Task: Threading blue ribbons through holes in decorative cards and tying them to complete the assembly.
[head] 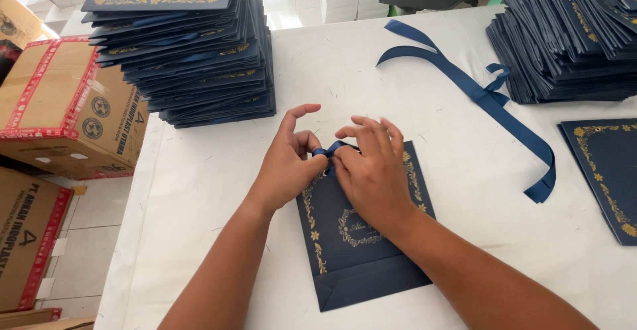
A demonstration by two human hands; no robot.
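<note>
A flat navy paper bag (361, 257) with gold floral print lies on the white table (212, 190), its folded bottom toward me. At its top edge sits a short loop of navy ribbon (330, 149). My left hand (286, 164) pinches the ribbon from the left with thumb and middle fingers, index finger raised. From the right, my right hand (373, 170) covers the bag's upper part and grips the same ribbon with its fingertips.
A tall stack of matching navy bags (186, 44) stands at the back left, another stack (570, 38) at the back right. A long loose navy ribbon (491, 97) curls across the table. One flat bag (607, 170) lies at the right edge. Cardboard boxes (66, 104) stand left of the table.
</note>
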